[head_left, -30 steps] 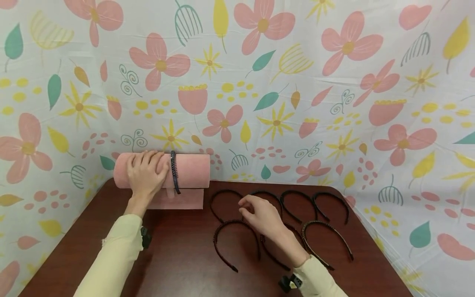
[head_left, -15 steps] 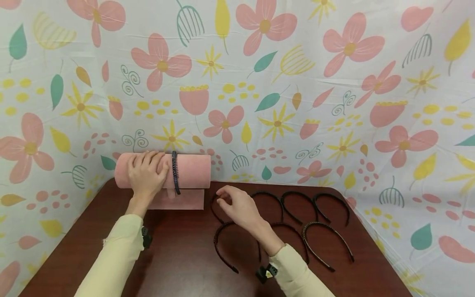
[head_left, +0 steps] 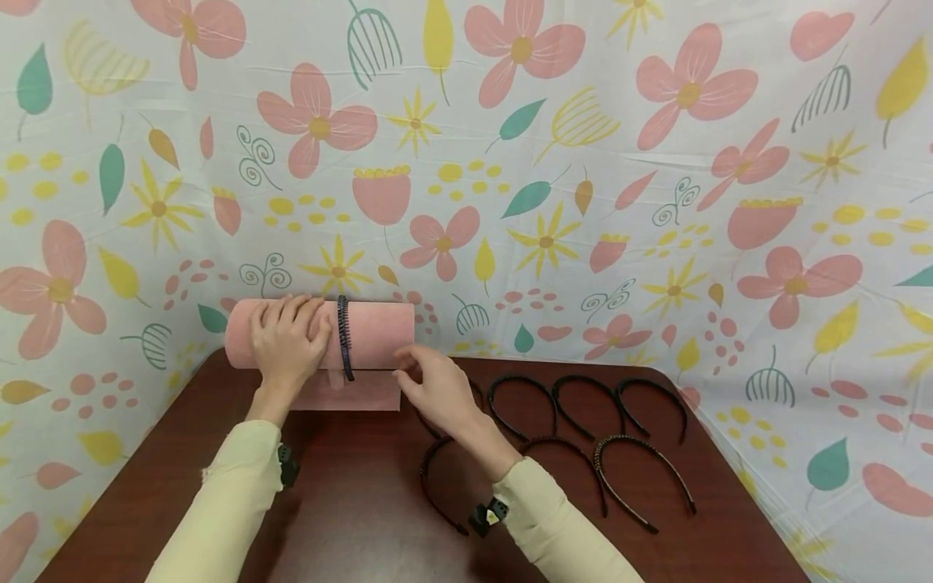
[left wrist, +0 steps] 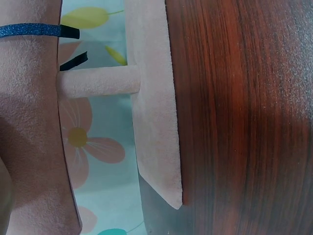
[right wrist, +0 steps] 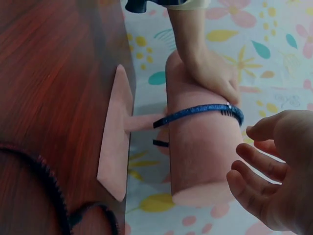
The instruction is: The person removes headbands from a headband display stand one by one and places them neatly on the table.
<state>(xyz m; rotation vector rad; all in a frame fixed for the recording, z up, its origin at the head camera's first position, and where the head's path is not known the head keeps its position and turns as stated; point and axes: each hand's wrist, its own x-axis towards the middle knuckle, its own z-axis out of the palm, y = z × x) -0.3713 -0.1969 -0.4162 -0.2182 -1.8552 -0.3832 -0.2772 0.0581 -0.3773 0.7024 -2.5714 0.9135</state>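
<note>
A pink velvety headband stand [head_left: 382, 336], a padded roll on a post and flat base [head_left: 350, 394], stands at the table's back left. My left hand [head_left: 287, 340] lies over the roll's left part and grips it, fingers over the top. Around the roll, just right of that hand, sits a dark blue glittery headband [right wrist: 195, 111] with small comb teeth, its ends hanging apart below the roll. Near the roll's right end is my right hand [head_left: 440, 393], its fingers loosely bent and holding nothing in the right wrist view [right wrist: 279, 176].
Several dark headbands lie in two rows on the brown table [head_left: 350, 502] to the right, among them a gold-toned one [head_left: 645, 449] and a black one [head_left: 521, 380]. My right forearm passes over some. A floral cloth [head_left: 466, 162] hangs behind.
My right hand has moved left from above the headbands to the right end of the stand. The left hand and the blue headband have stayed in place.
</note>
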